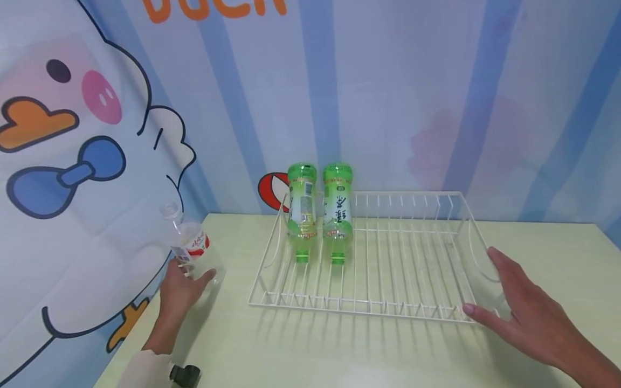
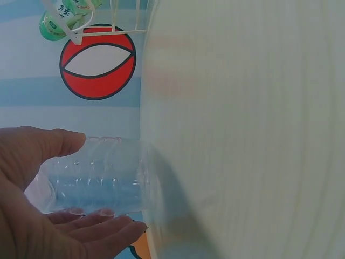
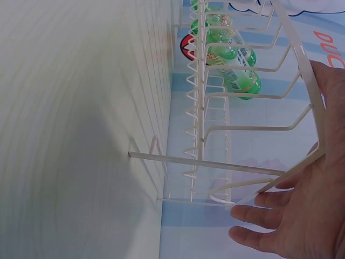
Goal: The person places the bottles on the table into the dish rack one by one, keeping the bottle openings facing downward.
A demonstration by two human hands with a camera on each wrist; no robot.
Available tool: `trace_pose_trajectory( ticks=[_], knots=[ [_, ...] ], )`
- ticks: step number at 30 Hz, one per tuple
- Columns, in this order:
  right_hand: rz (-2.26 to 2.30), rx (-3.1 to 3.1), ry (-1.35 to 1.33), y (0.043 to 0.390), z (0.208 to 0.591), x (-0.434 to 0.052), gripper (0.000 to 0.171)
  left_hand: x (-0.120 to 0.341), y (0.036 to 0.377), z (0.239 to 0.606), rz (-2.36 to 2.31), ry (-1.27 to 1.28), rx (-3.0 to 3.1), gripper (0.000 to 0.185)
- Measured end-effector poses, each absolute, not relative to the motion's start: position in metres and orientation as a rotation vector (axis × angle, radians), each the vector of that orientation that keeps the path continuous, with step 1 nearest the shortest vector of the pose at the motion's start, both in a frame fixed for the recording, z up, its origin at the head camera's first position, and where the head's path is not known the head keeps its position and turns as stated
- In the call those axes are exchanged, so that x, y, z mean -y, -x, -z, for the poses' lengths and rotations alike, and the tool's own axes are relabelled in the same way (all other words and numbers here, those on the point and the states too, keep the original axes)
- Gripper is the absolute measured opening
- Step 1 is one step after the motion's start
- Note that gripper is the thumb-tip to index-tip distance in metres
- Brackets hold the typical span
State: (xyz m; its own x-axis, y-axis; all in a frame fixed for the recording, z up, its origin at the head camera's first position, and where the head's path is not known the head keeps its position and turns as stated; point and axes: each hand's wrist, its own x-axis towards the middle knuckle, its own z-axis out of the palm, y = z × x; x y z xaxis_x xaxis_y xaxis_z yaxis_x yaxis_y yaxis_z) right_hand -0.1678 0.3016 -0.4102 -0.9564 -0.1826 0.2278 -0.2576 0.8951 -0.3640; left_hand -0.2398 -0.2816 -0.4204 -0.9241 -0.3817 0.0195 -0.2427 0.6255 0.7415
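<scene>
Clear ribbed plastic: the left hand point(image 1: 181, 288) curls round a capless water bottle point(image 1: 191, 245) at the table's point(image 1: 310, 350) left edge. The right hand point(image 1: 526, 312), fingers straight, touches the white wire rack point(image 1: 368, 310) holding two green bottles point(image 1: 317, 213). Only the left-wrist view shows the bottle's ridges.

We look down on a pale yellow-green table point(image 1: 388, 350) set against a backdrop point(image 1: 398, 97) of blue and white vertical stripes. At nine o'clock, a cartoon duck point(image 1: 73, 134) wears a blue bow tie point(image 1: 65, 175); at twelve o'clock, orange lettering point(image 1: 213, 8) runs off frame. A red-rimmed ball point(image 2: 97, 62) is printed low on the backdrop. Soft, even light falls throughout.
</scene>
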Motion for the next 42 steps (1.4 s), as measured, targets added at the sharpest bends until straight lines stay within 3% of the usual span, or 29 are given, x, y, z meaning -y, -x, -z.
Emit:
trace_pose_trajectory(
  ticks=[17, 28, 42],
  knots=[
    [-0.574, 2.952, -0.297, 0.168, 0.409, -0.301, 0.111, 0.261, 0.231, 0.398, 1.104, -0.367, 2.618, 0.079],
    [-0.557, 2.935, -0.301, 0.167, 0.409, -0.302, 0.111, 0.233, 0.218, 0.373, 0.887, -0.143, 2.445, 0.070],
    [-0.542, 2.939, -0.314, 0.168, 0.407, -0.302, 0.112, 0.213, 0.216, 0.366, 0.567, -0.022, 2.319, 0.074]
  ],
)
